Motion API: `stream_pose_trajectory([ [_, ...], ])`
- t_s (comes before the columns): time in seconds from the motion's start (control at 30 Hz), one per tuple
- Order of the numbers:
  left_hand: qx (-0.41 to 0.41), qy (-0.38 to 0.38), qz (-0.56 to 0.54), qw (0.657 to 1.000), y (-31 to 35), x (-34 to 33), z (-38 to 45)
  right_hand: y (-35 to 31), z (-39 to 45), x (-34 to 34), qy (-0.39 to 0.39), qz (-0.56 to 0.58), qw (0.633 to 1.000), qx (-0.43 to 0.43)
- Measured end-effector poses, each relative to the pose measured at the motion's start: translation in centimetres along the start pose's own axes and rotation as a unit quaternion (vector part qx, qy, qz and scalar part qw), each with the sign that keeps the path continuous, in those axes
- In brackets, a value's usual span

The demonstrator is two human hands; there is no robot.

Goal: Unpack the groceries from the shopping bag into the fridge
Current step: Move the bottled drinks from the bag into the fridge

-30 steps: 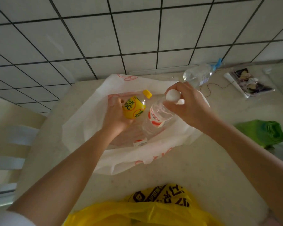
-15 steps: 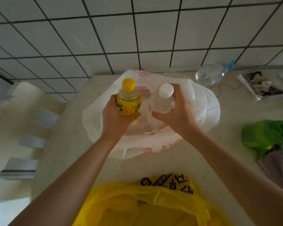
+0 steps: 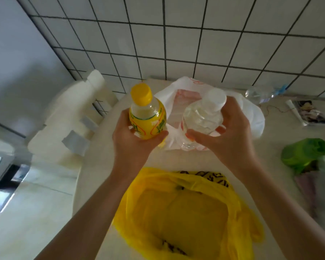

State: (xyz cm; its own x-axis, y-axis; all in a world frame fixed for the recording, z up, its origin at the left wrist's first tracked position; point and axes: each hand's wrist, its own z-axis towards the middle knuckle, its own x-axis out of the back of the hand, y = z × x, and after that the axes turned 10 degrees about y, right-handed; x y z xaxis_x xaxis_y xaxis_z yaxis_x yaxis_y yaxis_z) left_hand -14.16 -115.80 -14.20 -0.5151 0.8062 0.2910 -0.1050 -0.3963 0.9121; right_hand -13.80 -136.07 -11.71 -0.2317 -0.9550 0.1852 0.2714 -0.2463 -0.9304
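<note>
Both forearms bare, reaching forward, raised side by side. Left hand [image 3: 133,139] wraps a yellow-capped drink bottle [image 3: 147,117] upright, thumb across front. Right hand [image 3: 231,136] curls round a clear water bottle [image 3: 203,117], fingertips on its near side.

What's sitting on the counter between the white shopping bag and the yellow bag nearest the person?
Nothing in the head view: between the white shopping bag and the yellow bag runs a bare strip of counter. Above it, each hand holds a bottle.
</note>
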Motion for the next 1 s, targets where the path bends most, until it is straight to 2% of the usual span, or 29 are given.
stream_pose_trajectory([
  [0.27, 0.047, 0.024, 0.068, 0.996, -1.8, 15.2, -10.6, -3.5, -13.2, -4.1, -0.108, -0.038, 0.993, -0.014],
  [0.43, 0.104, 0.087, 0.079, 0.988, -3.9, 23.9, -19.2, -6.3, -22.8, -7.7, -0.179, -0.095, 0.979, -0.002],
  [0.6, 0.120, 0.139, 0.126, 0.975, -5.7, 32.3, -27.6, -9.4, -31.6, -11.1, -0.238, -0.055, 0.970, -0.009],
  [0.77, 0.159, 0.214, 0.173, 0.948, -6.7, 40.4, -35.4, -12.2, -40.0, -14.1, -0.305, -0.034, 0.952, 0.003],
  [1.0, 0.253, 0.334, 0.200, 0.886, -8.2, 49.8, -44.4, -15.7, -48.6, -18.4, -0.422, -0.046, 0.905, 0.015],
])
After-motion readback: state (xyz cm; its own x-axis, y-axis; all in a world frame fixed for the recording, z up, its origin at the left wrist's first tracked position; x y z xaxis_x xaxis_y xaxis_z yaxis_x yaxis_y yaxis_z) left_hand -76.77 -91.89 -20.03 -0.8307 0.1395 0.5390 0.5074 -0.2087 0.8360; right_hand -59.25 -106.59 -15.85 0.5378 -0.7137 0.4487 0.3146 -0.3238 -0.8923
